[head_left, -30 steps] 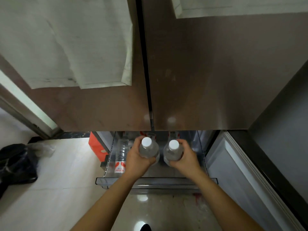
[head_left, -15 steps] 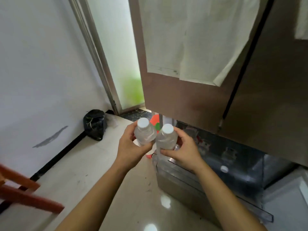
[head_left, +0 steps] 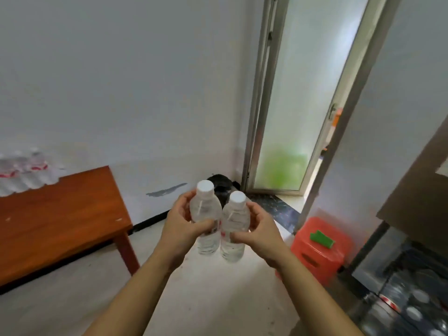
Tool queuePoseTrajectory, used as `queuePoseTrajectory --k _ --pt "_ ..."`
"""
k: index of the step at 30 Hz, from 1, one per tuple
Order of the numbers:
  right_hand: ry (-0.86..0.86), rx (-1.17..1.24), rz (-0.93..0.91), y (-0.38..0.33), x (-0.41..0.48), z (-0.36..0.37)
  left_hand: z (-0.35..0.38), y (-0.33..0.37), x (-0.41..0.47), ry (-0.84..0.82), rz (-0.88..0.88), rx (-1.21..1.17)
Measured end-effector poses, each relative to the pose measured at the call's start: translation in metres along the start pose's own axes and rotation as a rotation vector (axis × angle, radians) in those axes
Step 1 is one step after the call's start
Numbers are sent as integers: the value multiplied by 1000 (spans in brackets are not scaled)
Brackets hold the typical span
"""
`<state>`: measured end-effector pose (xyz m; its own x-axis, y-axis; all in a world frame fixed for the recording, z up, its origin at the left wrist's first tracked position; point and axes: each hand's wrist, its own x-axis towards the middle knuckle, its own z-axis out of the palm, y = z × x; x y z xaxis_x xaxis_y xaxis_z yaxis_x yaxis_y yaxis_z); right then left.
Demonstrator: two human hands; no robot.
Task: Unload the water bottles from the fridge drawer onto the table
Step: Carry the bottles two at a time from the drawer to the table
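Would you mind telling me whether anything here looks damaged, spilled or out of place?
Little stands out. A dark grey scuff marks the white wall low down, right of the wooden table. Both bottles, left one and right one, are capped and upright in the left hand and right hand; no spill shows.

We list: red stool (head_left: 320, 248) bearing a green scrap (head_left: 322, 238); black bag (head_left: 221, 184) in the corner; frosted door (head_left: 295, 105).
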<state>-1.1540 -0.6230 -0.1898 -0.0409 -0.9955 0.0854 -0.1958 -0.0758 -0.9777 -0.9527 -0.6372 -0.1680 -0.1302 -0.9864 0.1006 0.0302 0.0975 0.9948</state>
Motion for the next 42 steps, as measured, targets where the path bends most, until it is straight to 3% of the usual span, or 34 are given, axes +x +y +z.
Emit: queuePoseTrajectory --k 12,18,28,33,42 --pt "-489 38 -23 -35 115 288 -263 -11 -8 465 -49 59" --pt "-649 34 -45 -27 185 411 -375 -28 28 590 -79 124" --pt "-805 23 -45 -31 348 581 -543 -40 155 606 -162 266" --pt "-845 -11 -90 -42 402 671 -627 -47 187 707 -164 303" --pt "-782 -227 -237 -38 455 816 -791 -90 230 698 -185 437"
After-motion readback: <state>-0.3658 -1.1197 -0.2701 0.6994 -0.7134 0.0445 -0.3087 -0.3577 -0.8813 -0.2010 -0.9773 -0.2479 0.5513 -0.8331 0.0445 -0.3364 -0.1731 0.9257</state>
